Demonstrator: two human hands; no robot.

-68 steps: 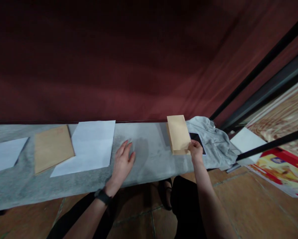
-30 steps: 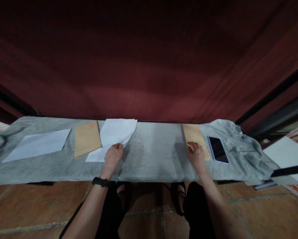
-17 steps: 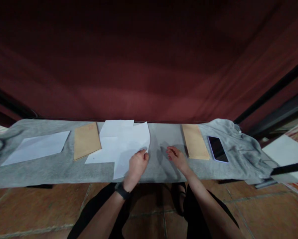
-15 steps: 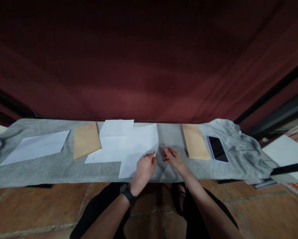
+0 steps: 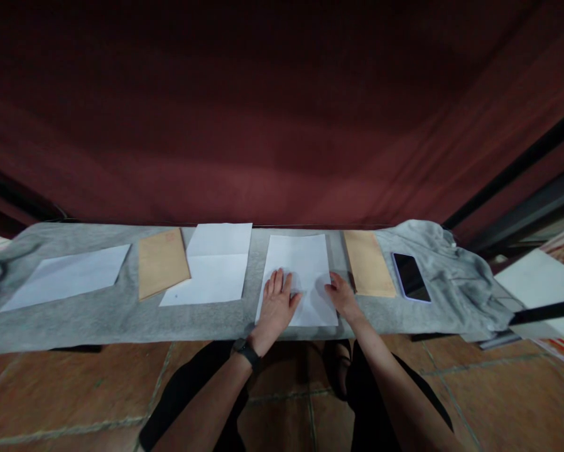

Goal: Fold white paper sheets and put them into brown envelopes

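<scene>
A white sheet of paper lies flat on the grey cloth in front of me. My left hand rests palm down on its lower left part, fingers stretched out. At the sheet's right edge is my right hand, with its fingers bent and a gap between thumb and fingers; I cannot tell how firmly it touches the edge. Left of this sheet lies another white sheet with a crease. One corner of a brown envelope overlaps that creased sheet. A second brown envelope lies just beyond my right hand.
A grey cloth covers the narrow bench. A further white sheet lies at the far left, and a phone at the right. Behind the bench rises a dark red panel. Printed boards stand at the right.
The sheet under my hands has moved right, off the creased sheet, and now lies straight and apart from it. My left hand has gone from gripping its edge to lying flat on it.
</scene>
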